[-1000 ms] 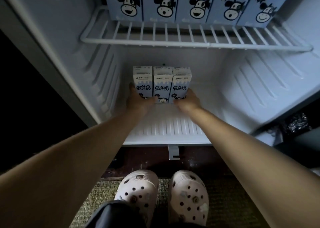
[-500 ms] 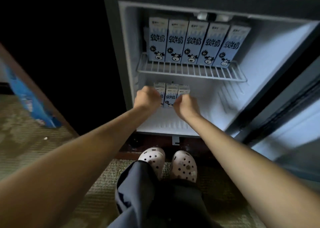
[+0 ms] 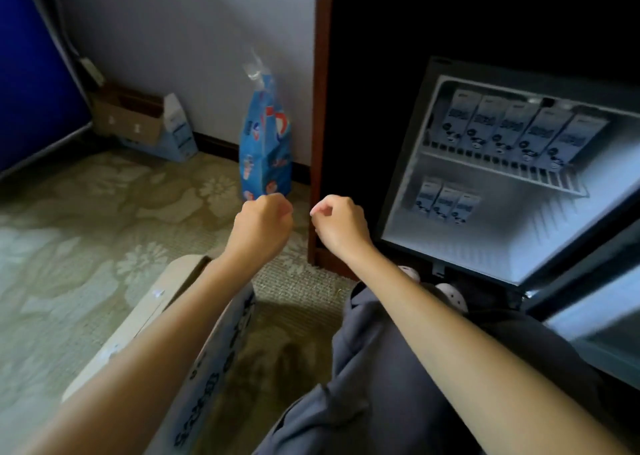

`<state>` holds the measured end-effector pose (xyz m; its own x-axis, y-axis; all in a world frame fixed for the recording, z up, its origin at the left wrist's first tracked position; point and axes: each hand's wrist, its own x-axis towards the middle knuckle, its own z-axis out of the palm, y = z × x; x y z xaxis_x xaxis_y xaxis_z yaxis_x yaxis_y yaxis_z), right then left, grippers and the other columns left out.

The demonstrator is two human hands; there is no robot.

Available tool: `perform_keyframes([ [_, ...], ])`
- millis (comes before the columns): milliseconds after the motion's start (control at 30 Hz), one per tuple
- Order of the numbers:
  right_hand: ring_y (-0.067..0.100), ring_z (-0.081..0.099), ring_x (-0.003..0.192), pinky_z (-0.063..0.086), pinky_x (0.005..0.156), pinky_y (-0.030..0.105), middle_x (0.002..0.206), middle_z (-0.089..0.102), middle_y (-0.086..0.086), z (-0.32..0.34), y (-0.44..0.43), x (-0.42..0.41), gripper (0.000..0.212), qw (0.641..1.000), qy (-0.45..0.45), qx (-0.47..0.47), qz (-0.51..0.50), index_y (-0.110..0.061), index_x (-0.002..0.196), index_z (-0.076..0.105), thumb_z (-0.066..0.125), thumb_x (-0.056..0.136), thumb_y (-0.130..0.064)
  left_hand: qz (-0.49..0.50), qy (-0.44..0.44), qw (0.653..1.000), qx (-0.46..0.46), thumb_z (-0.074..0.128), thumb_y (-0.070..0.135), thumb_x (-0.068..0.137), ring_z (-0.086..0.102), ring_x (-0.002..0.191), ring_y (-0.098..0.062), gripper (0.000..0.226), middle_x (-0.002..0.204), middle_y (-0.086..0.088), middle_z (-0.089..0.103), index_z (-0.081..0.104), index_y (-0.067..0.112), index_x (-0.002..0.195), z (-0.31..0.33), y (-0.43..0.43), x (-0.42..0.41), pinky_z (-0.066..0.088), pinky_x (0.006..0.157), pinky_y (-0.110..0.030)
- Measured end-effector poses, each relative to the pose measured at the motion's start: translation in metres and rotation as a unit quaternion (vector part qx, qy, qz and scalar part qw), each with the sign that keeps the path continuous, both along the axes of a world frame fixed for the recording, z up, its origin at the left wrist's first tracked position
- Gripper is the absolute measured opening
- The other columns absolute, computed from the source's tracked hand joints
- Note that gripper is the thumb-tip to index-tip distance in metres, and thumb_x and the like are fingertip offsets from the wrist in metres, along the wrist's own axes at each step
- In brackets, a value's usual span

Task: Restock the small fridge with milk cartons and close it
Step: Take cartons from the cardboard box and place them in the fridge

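1. Fridge [image 3: 588, 219] stands open at the right of the head view, its door [image 3: 588, 316] swung out beside the person's knee.
2. Five milk cartons [image 3: 512, 125] fill the wire shelf [image 3: 502, 169] in a row, each touching the next. Three more cartons [image 3: 446, 202] stand side by side on the fridge floor below, toward its back left.
3. The left hand [image 3: 261, 224] hangs in the air outside the fridge, fingers curled into a fist with nothing in it.
4. The right hand [image 3: 341, 226], just beside it, is also curled and empty, thumb tip near the forefinger.
5. A cardboard box [image 3: 149, 302] lies on the carpet [image 3: 86, 212] under the left forearm. What it holds is hidden.
6. Restocking looks well along. The lower level has room to the right of the three cartons, and the door is not yet closed.
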<state>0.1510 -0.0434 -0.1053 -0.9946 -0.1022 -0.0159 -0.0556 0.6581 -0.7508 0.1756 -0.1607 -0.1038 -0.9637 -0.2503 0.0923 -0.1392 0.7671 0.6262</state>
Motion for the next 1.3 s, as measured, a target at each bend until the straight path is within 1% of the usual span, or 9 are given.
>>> perform_keyframes([
  [133,0.027,0.060,0.102,0.042,0.073,0.027,0.110,0.065,0.010,-0.032,-0.062,0.034,0.021,0.988,-0.044,0.086,0.122,-0.011,0.101,0.065,0.046,0.091,-0.013,0.080,-0.056,0.995,0.004,0.049,0.009,0.089,0.060,0.107,-0.031,0.025,0.111,-0.014,0.068,0.066,0.007,0.108,-0.036,-0.064,0.045,0.045,0.088,-0.033],
  [433,0.029,0.045,0.126,0.041,0.102,0.038,0.138,0.044,0.014,-0.101,-0.114,0.047,0.038,0.897,-0.144,0.265,0.324,-0.007,0.132,0.045,0.045,0.094,-0.014,0.101,-0.203,0.974,0.009,0.051,0.005,0.085,0.049,0.076,-0.021,0.011,0.080,-0.009,0.056,0.059,0.006,0.078,-0.123,-0.129,0.072,0.043,0.069,-0.035],
  [567,0.029,0.043,0.128,0.039,0.103,0.038,0.140,0.043,0.013,-0.119,-0.126,0.041,0.041,0.881,-0.164,0.293,0.334,-0.007,0.136,0.040,0.044,0.095,-0.011,0.109,-0.249,0.962,0.023,0.047,0.011,0.088,0.051,0.072,-0.019,0.015,0.076,-0.004,0.055,0.054,0.008,0.075,-0.156,-0.137,0.056,0.044,0.063,-0.034],
  [700,0.030,0.039,0.131,0.036,0.106,0.041,0.142,0.040,0.013,-0.136,-0.133,0.035,0.043,0.873,-0.182,0.308,0.332,-0.009,0.137,0.036,0.042,0.094,-0.008,0.118,-0.264,0.955,0.058,0.052,0.019,0.091,0.055,0.091,-0.024,0.021,0.106,-0.014,0.060,0.054,0.008,0.108,-0.181,-0.143,0.040,0.047,0.076,-0.036],
  [800,0.029,0.033,0.136,0.031,0.110,0.040,0.147,0.033,0.013,-0.146,-0.135,0.029,0.050,0.870,-0.191,0.314,0.330,-0.009,0.143,0.028,0.042,0.095,-0.008,0.106,-0.267,0.955,0.070,0.057,0.026,0.090,0.050,0.093,-0.020,0.042,0.122,-0.013,0.058,0.048,0.004,0.125,-0.194,-0.144,0.031,0.040,0.067,-0.026],
  [967,0.028,0.034,0.135,0.034,0.108,0.037,0.147,0.033,0.012,-0.155,-0.140,0.025,0.051,0.870,-0.202,0.303,0.331,-0.006,0.143,0.027,0.042,0.094,-0.006,0.104,-0.280,0.953,0.044,0.057,0.023,0.090,0.047,0.081,-0.014,0.015,0.110,-0.010,0.062,0.054,0.011,0.098,-0.213,-0.147,0.026,0.032,0.051,-0.019],
  [1133,0.029,0.039,0.130,0.037,0.107,0.038,0.143,0.037,0.012,-0.160,-0.141,0.022,0.045,0.863,-0.208,0.308,0.342,-0.004,0.137,0.033,0.042,0.093,-0.005,0.106,-0.255,0.960,0.035,0.058,0.020,0.089,0.052,0.088,-0.019,0.019,0.110,-0.010,0.059,0.053,0.009,0.103,-0.228,-0.152,0.025,0.040,0.066,-0.028],
  [1233,0.030,0.039,0.130,0.037,0.106,0.038,0.142,0.038,0.014,-0.161,-0.142,0.020,0.045,0.864,-0.210,0.310,0.336,-0.003,0.137,0.033,0.041,0.092,-0.004,0.046,-0.243,0.965,0.080,0.061,0.015,0.087,0.058,0.104,-0.024,0.034,0.118,-0.013,0.060,0.052,0.008,0.119,-0.232,-0.156,0.020,0.046,0.079,-0.031],
  [1300,0.030,0.041,0.128,0.038,0.103,0.037,0.139,0.040,0.015,-0.162,-0.144,0.020,0.043,0.868,-0.212,0.306,0.329,-0.002,0.134,0.034,0.041,0.092,-0.004,0.034,-0.242,0.963,0.118,0.063,0.016,0.086,0.059,0.102,-0.021,0.040,0.118,-0.012,0.061,0.051,0.009,0.123,-0.232,-0.162,0.019,0.045,0.079,-0.027],
])
